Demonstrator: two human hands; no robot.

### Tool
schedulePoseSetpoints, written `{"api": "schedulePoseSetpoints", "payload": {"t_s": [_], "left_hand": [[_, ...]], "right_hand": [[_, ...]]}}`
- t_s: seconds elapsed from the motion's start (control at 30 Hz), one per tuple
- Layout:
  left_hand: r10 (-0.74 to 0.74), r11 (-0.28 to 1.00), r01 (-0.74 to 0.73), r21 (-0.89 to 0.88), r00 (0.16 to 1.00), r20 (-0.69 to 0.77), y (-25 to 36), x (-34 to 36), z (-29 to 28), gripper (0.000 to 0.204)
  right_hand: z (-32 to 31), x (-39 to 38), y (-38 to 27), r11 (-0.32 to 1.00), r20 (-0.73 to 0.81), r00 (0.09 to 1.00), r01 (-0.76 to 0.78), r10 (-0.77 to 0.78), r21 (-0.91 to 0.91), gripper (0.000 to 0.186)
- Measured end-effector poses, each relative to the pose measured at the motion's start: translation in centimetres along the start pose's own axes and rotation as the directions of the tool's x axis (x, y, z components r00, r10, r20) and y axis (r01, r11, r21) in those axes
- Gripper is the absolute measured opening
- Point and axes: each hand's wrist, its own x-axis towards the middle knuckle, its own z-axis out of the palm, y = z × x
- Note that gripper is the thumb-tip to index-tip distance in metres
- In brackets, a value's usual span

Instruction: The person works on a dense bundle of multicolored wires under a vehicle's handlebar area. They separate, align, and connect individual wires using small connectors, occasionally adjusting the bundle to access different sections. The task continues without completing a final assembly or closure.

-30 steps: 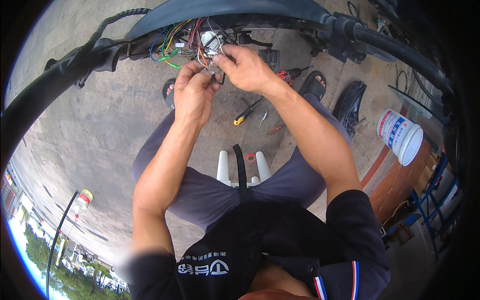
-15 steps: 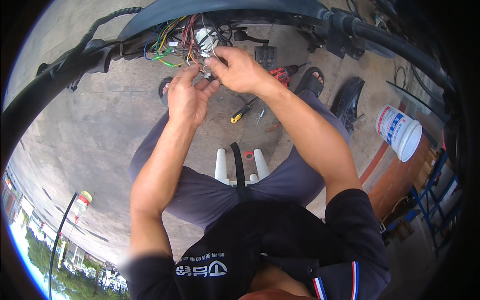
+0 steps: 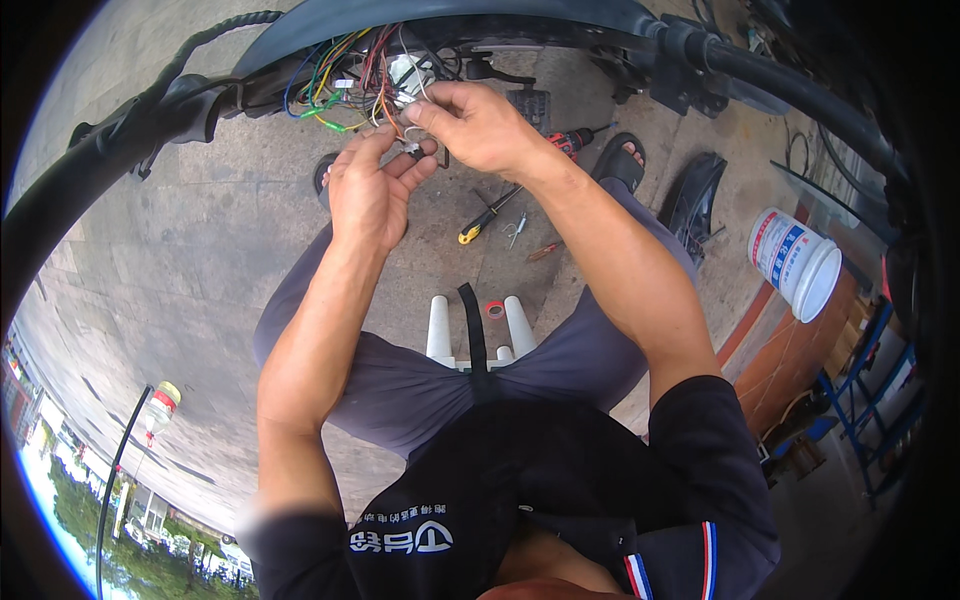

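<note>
A bundle of coloured wires [image 3: 335,75] hangs out below the dark panel [image 3: 440,22] of a vehicle with handlebars. My left hand [image 3: 370,185] is under the bundle, palm up, its fingers closed on a small white and black wire connector [image 3: 413,150]. Just to its right, my right hand [image 3: 475,128] pinches a thin wire between thumb and forefinger; its exact end is too small to make out. Green connectors [image 3: 325,121] and a white plastic-looking piece [image 3: 408,75] sit among the wires close to my fingertips.
On the ground lie a red power drill [image 3: 570,141], a yellow-and-black screwdriver [image 3: 480,222] and a red tape roll [image 3: 495,310]. A white bucket [image 3: 795,262] lies tilted at right. Black handlebars [image 3: 95,185] curve along the left. White stool legs [image 3: 438,328] show between my knees.
My right hand has shifted slightly left and up, apart from the connector. The connector in my left fingers shows more plainly; the left hand has barely moved.
</note>
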Motion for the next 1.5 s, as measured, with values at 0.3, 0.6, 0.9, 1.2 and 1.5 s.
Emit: {"api": "schedulePoseSetpoints", "payload": {"t_s": [0.3, 0.6, 0.9, 1.2, 1.5], "left_hand": [[0.026, 0.999, -0.025, 0.023, 0.999, -0.026, 0.2, 0.2, -0.3, 0.016], [0.044, 0.999, -0.045, 0.021, 0.999, 0.01, 0.5, 0.3, -0.4, 0.017], [0.01, 1.0, -0.01, 0.017, 1.0, 0.016, 0.7, 0.3, -0.3, 0.016], [0.013, 1.0, -0.014, 0.011, 0.999, 0.04, 0.6, 0.6, -0.6, 0.014], [0.006, 0.998, -0.001, -0.068, 0.997, 0.082, 0.8, 0.4, -0.4, 0.018]], "right_hand": [[0.1, -0.3, -0.9, 0.998, 0.044, 0.997, 0.063, -0.064, 0.025, 0.02], [0.1, -0.5, -1.0, 0.998, 0.13, 0.99, 0.059, -0.06, 0.011, 0.018], [0.2, -0.3, -0.9, 0.995, 0.087, 0.991, 0.1, -0.101, 0.019, 0.018], [-0.3, -0.4, -1.3, 0.998, 0.132, 0.99, 0.054, -0.049, -0.032, 0.016], [-0.5, -0.4, -1.5, 0.999, 0.095, 0.994, -0.052, 0.051, 0.003, 0.019]]}}
